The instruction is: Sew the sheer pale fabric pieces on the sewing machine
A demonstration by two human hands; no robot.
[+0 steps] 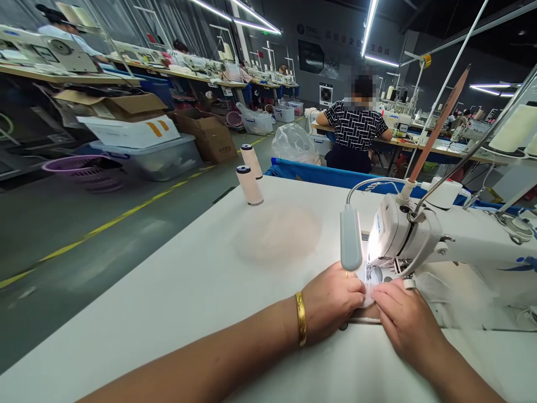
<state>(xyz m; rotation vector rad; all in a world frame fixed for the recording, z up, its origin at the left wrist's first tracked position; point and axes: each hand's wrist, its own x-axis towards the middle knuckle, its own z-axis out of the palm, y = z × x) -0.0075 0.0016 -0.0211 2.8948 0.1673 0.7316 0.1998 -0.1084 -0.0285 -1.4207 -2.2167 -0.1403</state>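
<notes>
White fabric (368,295) lies at the sewing machine (388,232), well in from the bench's (146,313) left edge. My left hand (333,299) and right hand (408,319), fingers closed, grip it from either side. Two thread cones (250,187) stand at the far left corner.

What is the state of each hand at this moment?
Left hand: closed, holding white fabric.
Right hand: closed, holding the same white fabric.

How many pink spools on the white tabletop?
2. Nearer spool: near the tabletop's far left corner. Farther spool: just behind it. The sewing machine could hide more.
</notes>
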